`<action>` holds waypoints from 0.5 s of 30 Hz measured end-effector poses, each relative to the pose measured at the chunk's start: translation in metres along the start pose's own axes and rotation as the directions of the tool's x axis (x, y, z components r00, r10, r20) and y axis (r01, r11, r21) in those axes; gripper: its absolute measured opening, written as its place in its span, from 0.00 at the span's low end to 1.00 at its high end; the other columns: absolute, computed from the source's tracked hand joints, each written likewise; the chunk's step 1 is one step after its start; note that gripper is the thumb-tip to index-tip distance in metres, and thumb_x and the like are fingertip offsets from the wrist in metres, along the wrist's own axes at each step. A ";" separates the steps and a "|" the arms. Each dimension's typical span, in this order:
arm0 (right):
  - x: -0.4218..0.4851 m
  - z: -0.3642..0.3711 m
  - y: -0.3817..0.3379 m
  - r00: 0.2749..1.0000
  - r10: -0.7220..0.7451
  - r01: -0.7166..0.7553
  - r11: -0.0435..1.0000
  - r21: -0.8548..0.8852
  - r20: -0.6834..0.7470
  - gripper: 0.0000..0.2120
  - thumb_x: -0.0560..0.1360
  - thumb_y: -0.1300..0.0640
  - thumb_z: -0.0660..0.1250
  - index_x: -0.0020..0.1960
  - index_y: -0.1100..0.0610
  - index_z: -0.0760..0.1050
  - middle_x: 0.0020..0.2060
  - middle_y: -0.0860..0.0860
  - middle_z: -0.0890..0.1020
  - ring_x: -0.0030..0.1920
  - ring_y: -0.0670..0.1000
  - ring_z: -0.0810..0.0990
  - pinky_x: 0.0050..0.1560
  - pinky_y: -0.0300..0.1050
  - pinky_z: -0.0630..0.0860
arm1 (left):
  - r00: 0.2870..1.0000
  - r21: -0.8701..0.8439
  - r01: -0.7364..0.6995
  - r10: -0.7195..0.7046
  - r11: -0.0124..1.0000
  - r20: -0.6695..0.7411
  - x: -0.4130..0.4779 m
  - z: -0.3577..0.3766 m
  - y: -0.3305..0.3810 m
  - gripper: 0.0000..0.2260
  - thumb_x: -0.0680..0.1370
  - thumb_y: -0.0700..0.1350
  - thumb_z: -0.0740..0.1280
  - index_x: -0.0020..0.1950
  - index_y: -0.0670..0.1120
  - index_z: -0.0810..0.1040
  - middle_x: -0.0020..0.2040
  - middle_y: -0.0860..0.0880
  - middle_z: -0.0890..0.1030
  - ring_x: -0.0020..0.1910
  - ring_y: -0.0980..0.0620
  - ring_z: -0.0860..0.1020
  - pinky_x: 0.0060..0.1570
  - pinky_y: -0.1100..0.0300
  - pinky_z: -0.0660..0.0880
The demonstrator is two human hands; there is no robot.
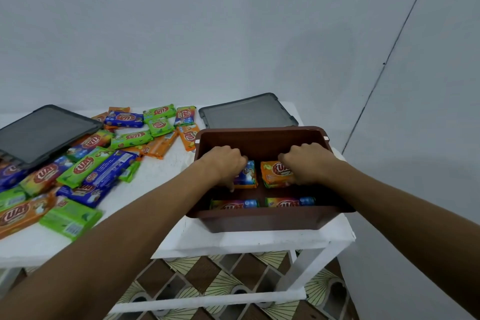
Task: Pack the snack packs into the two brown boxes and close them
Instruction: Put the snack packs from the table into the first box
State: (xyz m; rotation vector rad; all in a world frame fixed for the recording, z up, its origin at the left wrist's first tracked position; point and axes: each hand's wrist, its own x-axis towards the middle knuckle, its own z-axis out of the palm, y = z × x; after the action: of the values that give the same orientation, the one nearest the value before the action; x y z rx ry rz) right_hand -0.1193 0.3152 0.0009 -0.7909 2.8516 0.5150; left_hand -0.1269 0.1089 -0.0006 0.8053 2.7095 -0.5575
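Left arm: reaches forward from near left over the box's left rim, bare forearm, wrist bent down into the box.
Left hand (225, 163): knuckles up, fingers curled downward; the grip closes on the blue pack (248, 176), fingertips at its left and near edges.
Right arm: reaches in from near right, crossing the box's right rim.
Right hand (309, 161): knuckles up, fingers curled; the grip closes on the orange pack (274, 173) from its right side.
Brown box (259, 221): one in view, open, on the right end of the white counter (155, 173), near the front edge.
Packs in box: four. The blue and orange packs lie side by side mid-floor, a narrow gap between them. Two multicoloured packs sit against the near wall, the near-left pack (233, 204) and the near-right pack (289, 201).
Loose packs (85, 166): a heap on the counter left of the box, green, blue and orange, overlapping; well over a dozen, exact count cannot be told.
Lids: two, dark grey. The left lid (44, 130) rests partly on the heap; the far lid (246, 112) lies just behind the box.
Floor (207, 278): patterned tiles below the counter.
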 end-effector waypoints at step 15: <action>0.032 -0.052 -0.047 0.949 -0.071 0.125 0.979 0.160 -0.306 0.05 0.79 0.52 0.57 0.47 0.45 0.71 0.40 0.47 0.79 0.39 0.50 0.77 0.37 0.48 0.75 | 0.859 -0.351 -0.129 -0.073 0.927 -0.507 -0.093 0.042 -0.108 0.19 0.81 0.53 0.57 0.67 0.45 0.73 0.66 0.45 0.73 0.64 0.47 0.71 0.60 0.52 0.71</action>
State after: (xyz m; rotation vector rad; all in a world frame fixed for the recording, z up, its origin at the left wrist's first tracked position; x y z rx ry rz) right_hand -0.1245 0.2435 0.0287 -1.0509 3.0501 0.1311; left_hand -0.1063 -0.0360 0.0249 0.9927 3.1169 0.2336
